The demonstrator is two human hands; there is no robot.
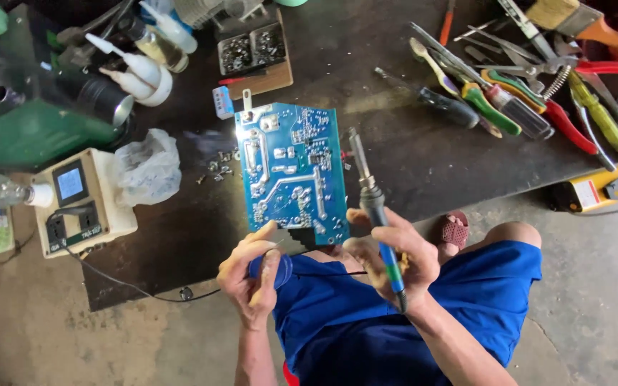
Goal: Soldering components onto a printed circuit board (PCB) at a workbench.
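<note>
Left hand (pixel 252 271) pinches the near edge of a blue circuit board (pixel 291 175) and also grips a small blue round thing, while right hand (pixel 388 257) is closed around a soldering iron (pixel 373 207), tip pointing far, just right of the board. Board stands over the dark bench (pixel 409 157), solder side up, near edge above the person's blue shorts (pixel 423 307). Loose screws (pixel 216 168) and a white meter box (pixel 80 200) lie left; screwdrivers and pliers (pixel 531 93) far right.
</note>
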